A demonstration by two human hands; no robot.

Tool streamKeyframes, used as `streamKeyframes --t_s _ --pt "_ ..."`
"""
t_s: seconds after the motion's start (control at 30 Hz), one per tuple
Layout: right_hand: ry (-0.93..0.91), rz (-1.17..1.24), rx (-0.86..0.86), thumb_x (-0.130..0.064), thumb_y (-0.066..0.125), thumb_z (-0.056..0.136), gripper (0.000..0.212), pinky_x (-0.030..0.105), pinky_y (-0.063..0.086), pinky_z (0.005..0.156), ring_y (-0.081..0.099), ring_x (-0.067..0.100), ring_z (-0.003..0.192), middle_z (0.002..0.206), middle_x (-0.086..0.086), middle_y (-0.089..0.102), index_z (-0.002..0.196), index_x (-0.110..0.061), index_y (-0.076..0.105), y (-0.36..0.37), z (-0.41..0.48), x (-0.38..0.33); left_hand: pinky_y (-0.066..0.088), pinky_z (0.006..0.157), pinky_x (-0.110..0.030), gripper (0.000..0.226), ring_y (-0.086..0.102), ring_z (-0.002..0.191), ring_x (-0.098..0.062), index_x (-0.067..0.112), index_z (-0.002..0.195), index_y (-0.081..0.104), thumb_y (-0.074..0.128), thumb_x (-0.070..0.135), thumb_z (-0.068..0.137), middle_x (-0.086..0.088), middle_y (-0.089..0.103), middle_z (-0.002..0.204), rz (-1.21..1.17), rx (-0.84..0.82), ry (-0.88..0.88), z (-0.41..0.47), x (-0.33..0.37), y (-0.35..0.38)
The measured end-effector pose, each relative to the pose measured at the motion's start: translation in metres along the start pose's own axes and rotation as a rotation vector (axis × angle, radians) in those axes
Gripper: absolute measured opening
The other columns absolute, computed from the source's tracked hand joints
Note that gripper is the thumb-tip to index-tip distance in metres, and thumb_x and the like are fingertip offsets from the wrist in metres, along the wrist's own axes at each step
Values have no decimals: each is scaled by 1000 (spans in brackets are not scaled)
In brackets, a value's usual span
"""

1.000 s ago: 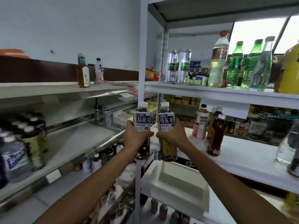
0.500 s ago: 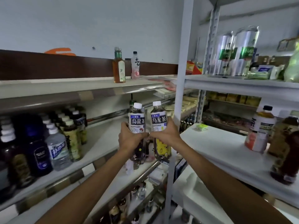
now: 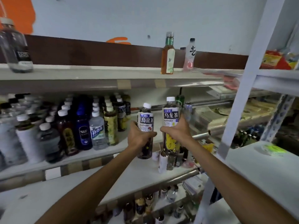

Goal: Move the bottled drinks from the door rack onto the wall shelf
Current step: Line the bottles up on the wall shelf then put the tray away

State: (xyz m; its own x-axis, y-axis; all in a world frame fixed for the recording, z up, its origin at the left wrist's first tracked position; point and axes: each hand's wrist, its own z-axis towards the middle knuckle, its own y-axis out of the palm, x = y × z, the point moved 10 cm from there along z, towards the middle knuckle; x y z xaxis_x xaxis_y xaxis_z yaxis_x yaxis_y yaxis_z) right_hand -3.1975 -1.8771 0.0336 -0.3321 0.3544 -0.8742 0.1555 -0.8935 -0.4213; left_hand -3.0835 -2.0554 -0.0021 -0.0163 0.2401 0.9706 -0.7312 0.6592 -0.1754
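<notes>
Before blurred shelves [image 3: 80, 73], left hand [image 3: 140, 137], right hand [image 3: 177, 132], grips clamped on half-hidden bottles [image 3: 145, 121] [image 3: 170, 115].

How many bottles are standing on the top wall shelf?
3. A dark bottle at the far left; an amber bottle and a pink-white bottle side by side further right. A dark shape behind these two may be a fourth.
</notes>
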Motion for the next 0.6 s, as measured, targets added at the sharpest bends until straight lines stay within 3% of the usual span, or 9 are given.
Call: streamKeyframes --t_s 0.13,0.3,0.5,0.6 --pt "10 7 -55 -38 80 40 72 40 59 74 67 15 79 87 -5 67 104 -23 50 41 28 -1 51 77 -36 70 62 87 -20 16 109 44 92 21 58 -2 63 101 33 79 -20 25 -11 -18" --pt "-24 -9 -83 -25 87 54 66 38 57 76 64 16 85 91 -4 64 108 -19 49 86 56 -9 50 77 -33 72 60 90 -19 13 115 45 91 26 61 -3 64 108 97 119 -29 64 -29 -27" --pt "-51 -16 -113 -22 88 52 68 39 57 81 64 16 87 94 -2 66 108 -18 50 119 91 -9 47 74 -31 72 58 89 -16 17 115 43 89 33 63 2 64 113 175 169 -12 98 -44 -27" --pt "-39 -6 -120 -22 87 52 66 41 57 81 65 16 84 91 -2 66 107 -18 50 127 107 -1 49 77 -33 72 64 97 -23 17 115 42 88 35 64 -2 65 116 219 203 -25 109 -53 -21"
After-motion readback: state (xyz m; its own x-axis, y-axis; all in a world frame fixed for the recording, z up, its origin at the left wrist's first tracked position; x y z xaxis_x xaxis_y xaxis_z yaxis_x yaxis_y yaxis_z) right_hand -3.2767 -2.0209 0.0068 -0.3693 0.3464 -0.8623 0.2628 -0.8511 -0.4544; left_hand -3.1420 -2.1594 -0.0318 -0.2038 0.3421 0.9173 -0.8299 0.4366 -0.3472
